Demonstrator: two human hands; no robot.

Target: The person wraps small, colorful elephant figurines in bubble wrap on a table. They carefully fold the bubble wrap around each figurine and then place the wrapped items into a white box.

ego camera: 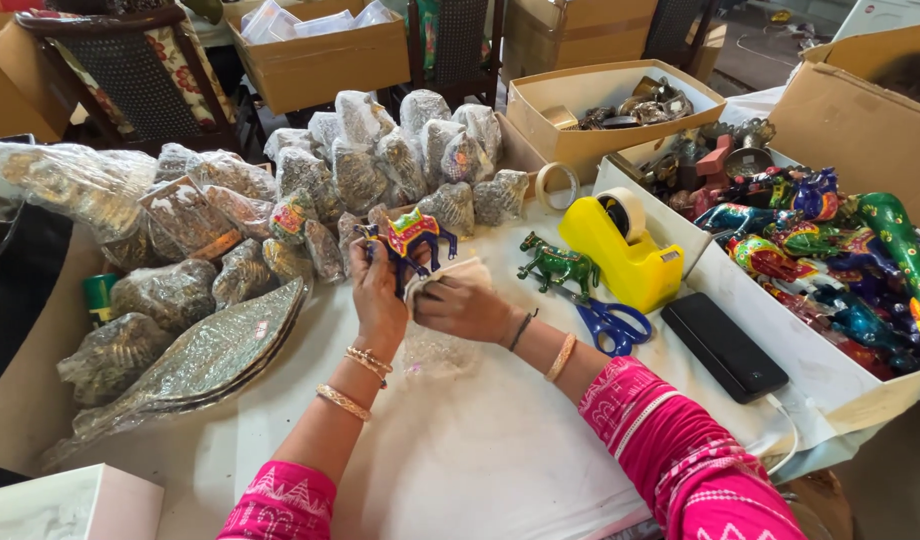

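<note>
My left hand (378, 298) grips a small blue painted animal figurine (412, 240) with a pink and green saddle, held up over the white table (480, 450). My right hand (462, 303) presses a pale cloth (442, 275) against the figurine's underside. A clear plastic bag (435, 350) lies on the table just below both hands. A green painted horse figurine (555, 265) stands to the right of my hands, apart from them.
A yellow tape dispenser (625, 250), blue scissors (610, 322) and a black flat case (725, 345) lie to the right. A white box of painted figurines (830, 260) fills the right side. Several bagged items (380, 165) pile up at back and left. Cardboard boxes (610, 110) stand behind.
</note>
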